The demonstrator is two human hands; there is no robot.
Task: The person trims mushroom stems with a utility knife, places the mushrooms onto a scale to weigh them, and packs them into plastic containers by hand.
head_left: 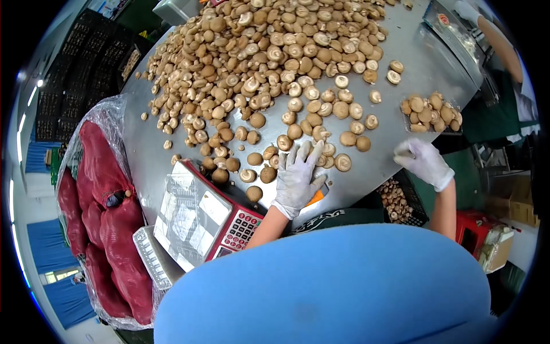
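White-gloved left hand is resting, spread-fingered, by round brown mushrooms, ideally lightly; white-gloved right hand is hovering curled, pinch unclear.

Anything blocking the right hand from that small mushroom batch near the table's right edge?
Nothing visible. Between the right hand and the small mushroom batch only bare metal tabletop shows. The loose mushrooms lie off to the left, outside that gap.
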